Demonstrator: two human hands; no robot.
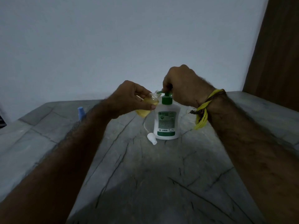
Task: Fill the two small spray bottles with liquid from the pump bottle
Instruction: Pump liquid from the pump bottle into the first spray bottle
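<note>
A white pump bottle [166, 120] with a green pump head and green label stands upright on the grey stone table [145, 175]. My right hand [181, 84] sits curled over the green pump head, fingers on top of it. My left hand [129, 99] grips a small clear spray bottle [146, 106] partly full of yellow liquid, tilted with its open neck against the pump spout. Its white spray cap [152, 138] with a thin dip tube lies on the table beside the pump bottle. A second small bottle with a blue cap [81, 112] stands at the left, mostly hidden behind my left forearm.
A pale wall rises behind the table. A brown wooden panel [275, 49] stands at the far right. The table's back edge runs just beyond the bottles, and a dark object shows at the far left edge [2, 123].
</note>
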